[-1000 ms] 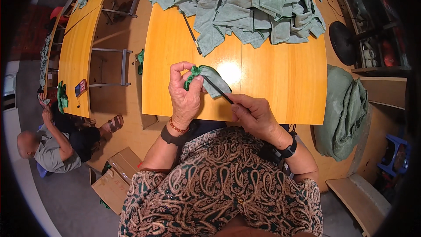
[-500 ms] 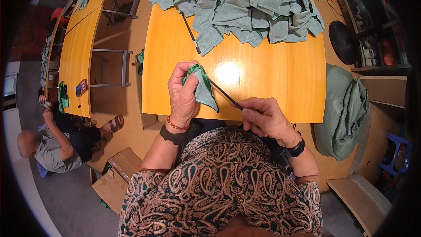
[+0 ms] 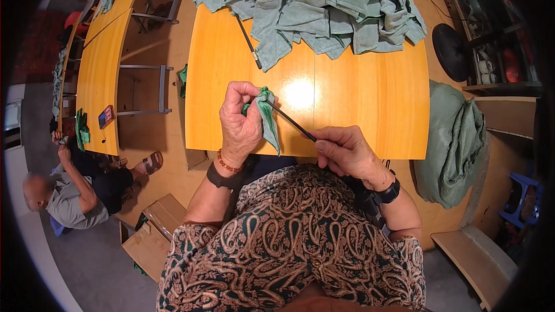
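Your yellow worktop (image 3: 370, 110) carries a heap of grey-green cloths (image 3: 324, 14) at its far side. Over its near part are your left hand (image 3: 240, 127) and right hand (image 3: 347, 153): the left's fingers pinch a small green cloth (image 3: 270, 130), the right's grasp a thin black stick (image 3: 293, 122), its far end against that cloth.
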`<state>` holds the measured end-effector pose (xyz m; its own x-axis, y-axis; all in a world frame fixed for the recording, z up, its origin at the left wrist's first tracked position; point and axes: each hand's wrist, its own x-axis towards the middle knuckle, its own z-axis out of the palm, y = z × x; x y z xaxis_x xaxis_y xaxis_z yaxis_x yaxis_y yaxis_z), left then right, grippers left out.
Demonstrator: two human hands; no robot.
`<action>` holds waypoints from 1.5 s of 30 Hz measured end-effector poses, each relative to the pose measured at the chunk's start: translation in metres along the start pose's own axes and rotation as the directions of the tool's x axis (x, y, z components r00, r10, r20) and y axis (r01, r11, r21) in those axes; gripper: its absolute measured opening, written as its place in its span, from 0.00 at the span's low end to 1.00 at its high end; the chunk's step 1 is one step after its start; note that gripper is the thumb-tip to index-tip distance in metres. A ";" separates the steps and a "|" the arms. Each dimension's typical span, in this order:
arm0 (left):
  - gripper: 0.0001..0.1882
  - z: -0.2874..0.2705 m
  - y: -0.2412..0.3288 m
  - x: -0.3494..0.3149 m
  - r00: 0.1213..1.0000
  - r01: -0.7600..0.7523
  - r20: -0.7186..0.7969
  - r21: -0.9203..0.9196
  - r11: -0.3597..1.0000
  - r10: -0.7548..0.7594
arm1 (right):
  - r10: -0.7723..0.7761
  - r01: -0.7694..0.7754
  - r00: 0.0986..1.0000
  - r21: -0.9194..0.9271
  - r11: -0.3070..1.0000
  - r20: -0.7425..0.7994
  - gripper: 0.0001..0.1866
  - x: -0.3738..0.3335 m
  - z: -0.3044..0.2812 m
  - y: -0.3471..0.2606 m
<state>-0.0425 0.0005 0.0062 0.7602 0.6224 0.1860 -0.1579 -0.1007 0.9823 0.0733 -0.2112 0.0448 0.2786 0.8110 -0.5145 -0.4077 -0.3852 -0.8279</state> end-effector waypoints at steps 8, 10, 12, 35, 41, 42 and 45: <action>0.04 -0.009 0.008 0.002 0.931 0.358 0.205 -0.344 0.868 -0.302 | 0.018 -0.019 1.000 -0.016 1.000 -0.021 0.14 -0.006 -0.002 0.000; 0.04 -0.011 0.011 0.002 0.917 0.393 0.222 -0.369 0.842 -0.331 | 0.022 -0.023 0.999 -0.027 0.999 -0.025 0.15 -0.006 -0.001 0.001; 0.04 -0.013 0.013 0.003 0.915 0.399 0.235 -0.390 0.830 -0.329 | 0.018 -0.019 0.999 -0.040 0.999 -0.030 0.15 -0.005 -0.001 0.002; 0.06 0.011 0.005 -0.011 0.976 0.200 0.136 -0.264 0.943 -0.169 | -0.028 -0.081 0.976 0.480 0.874 0.216 0.18 0.010 0.011 0.001; 0.06 0.010 0.000 -0.004 0.982 0.152 -0.067 -0.277 0.949 -0.177 | 0.031 -0.056 0.994 0.250 0.967 0.106 0.18 0.003 0.006 -0.008; 0.06 0.009 0.001 -0.003 0.985 0.135 -0.076 -0.220 0.966 -0.155 | 0.008 -0.027 0.997 0.245 0.969 0.080 0.18 -0.001 0.003 -0.009; 0.05 0.006 0.000 -0.001 0.995 0.070 -0.072 -0.090 0.993 -0.076 | -0.042 0.036 0.999 0.202 0.979 0.023 0.18 -0.010 -0.002 -0.014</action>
<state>-0.0397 -0.0045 0.0058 0.7230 0.6823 0.1086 -0.1608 0.0133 0.9869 0.0780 -0.2151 0.0615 0.2751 0.8365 -0.4739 -0.5649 -0.2582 -0.7837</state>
